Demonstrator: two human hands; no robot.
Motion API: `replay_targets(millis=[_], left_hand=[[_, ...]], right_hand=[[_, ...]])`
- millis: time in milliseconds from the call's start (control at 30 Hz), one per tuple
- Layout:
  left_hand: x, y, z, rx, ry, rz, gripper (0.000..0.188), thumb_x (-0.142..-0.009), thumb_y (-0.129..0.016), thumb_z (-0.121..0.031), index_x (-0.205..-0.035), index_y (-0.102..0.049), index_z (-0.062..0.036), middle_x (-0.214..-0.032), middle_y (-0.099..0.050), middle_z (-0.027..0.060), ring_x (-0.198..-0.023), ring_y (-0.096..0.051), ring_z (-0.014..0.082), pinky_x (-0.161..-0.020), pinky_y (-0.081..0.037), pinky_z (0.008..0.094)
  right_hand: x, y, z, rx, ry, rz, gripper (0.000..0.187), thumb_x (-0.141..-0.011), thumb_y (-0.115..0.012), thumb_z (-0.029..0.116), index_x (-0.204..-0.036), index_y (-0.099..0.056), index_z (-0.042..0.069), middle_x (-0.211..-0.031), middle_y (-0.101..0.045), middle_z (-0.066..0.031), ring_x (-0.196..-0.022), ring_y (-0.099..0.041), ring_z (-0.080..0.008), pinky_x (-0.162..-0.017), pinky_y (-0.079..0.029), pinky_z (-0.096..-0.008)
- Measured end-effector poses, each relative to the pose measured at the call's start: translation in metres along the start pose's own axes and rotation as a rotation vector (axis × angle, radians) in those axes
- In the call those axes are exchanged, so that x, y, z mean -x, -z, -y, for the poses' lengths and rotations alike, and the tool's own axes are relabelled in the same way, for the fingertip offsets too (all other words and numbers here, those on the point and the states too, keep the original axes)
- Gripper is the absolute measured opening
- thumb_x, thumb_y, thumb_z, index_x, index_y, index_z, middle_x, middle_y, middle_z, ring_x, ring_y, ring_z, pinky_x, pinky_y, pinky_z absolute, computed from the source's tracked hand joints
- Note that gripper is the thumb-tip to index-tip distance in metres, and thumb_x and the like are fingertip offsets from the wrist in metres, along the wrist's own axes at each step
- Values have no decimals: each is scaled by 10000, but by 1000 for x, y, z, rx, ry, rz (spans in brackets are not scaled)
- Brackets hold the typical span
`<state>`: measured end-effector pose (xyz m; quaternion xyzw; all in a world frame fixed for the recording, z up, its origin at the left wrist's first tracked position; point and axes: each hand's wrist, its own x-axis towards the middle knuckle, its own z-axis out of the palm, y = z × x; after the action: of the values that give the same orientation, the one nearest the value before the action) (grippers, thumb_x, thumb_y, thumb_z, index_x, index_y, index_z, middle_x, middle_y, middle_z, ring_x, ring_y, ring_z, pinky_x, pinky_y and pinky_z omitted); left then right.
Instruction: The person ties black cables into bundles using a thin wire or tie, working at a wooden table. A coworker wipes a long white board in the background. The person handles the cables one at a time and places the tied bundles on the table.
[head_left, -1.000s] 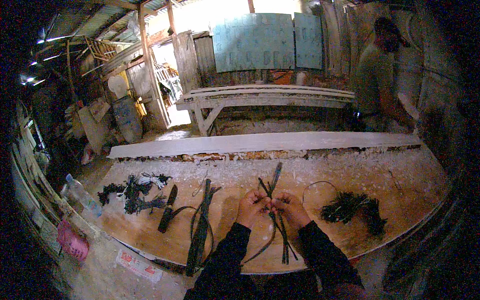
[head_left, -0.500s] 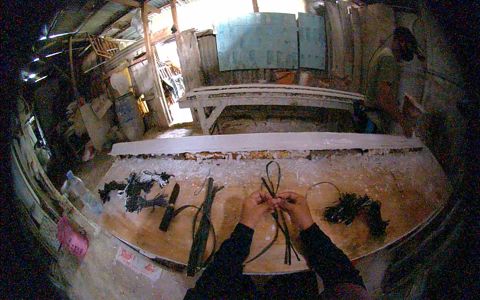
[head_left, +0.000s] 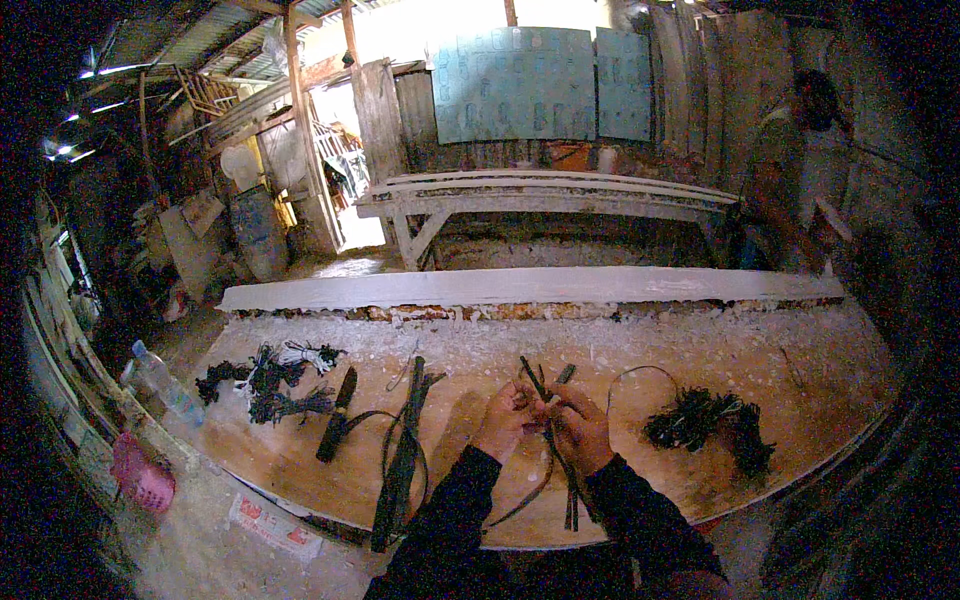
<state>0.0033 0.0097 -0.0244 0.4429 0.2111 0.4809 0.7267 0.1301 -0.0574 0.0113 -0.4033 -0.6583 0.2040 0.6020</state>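
Over the near middle of the table, my left hand (head_left: pixel 503 422) and my right hand (head_left: pixel 582 432) meet, fingers pinched around several narrow dark strips (head_left: pixel 570 492). Short ends stick up above the fingers, while longer ends hang down between my wrists; one curves to the left. My fingertips hide where the strips cross. Beside my left forearm lies a bundle of long dark strips (head_left: pixel 402 465), with a curved strip looping out of it. Further left is a short, dark, flat piece (head_left: pixel 337 420), its kind unclear. To my right sits a heap of dark tied strands (head_left: pixel 708 425).
Dark and white bundled strands (head_left: pixel 275 380) lie at the table's left. Along its far edge runs a raised pale board (head_left: pixel 530 288). A plastic bottle (head_left: pixel 165 380) and a pink basket (head_left: pixel 143 475) are off the left side. Another person (head_left: pixel 785 170) stands beyond, near a bench (head_left: pixel 540 190).
The tall loop of strip above my fingers is gone, and short ends now point up there. My right hand has turned slightly. The other person has shifted a little.
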Motion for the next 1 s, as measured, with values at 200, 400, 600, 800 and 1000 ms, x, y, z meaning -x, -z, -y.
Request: replay_targets(millis=[200, 400, 600, 800, 1000], left_hand=[[3, 1, -9, -32, 65, -37, 259, -733, -658, -88, -894, -456, -110, -800, -582, 25, -648, -569, 142, -538, -472, 261], [6, -5, -15, 80, 91, 33, 294, -720, -655, -35, -922, -455, -110, -805, -573, 18, -686, -570, 136, -578, -494, 261], [6, -12, -20, -67, -59, 29, 286, -725, -625, 15, -927, -455, -94, -789, -555, 13, -685, -562, 121, -596, -501, 259], [3, -14, -12, -290, -312, 69, 274, -730, -615, 17, -922, -453, -95, -823, -537, 10, -738, -540, 108, -622, -483, 249], [6, -13, -12, -491, -352, 59, 256, -737, -611, 10, -922, -458, -78, -844, -550, 11, -799, -545, 111, -712, -460, 252]], right_hand=[[-4, 6, 5, 137, 92, 104, 153, -694, -541, -77, -817, -540, 14, -886, -572, -144, -820, -569, -277, -728, -458, -314], [-9, 10, 18, 307, 177, -29, 146, -708, -546, -53, -840, -551, 11, -794, -567, -128, -757, -568, -249, -694, -451, -300], [-5, 4, 1, 49, -97, -79, 68, -755, -569, 1, -816, -547, 24, -770, -572, -66, -718, -561, -169, -657, -450, -273], [-11, 4, -3, -424, -349, -87, 82, -762, -612, 78, -780, -533, 63, -761, -570, -25, -707, -553, -132, -650, -456, -261], [-12, 14, 0, -623, -581, -52, 105, -757, -630, 123, -783, -537, 81, -741, -569, -11, -700, -557, -128, -636, -458, -257]])
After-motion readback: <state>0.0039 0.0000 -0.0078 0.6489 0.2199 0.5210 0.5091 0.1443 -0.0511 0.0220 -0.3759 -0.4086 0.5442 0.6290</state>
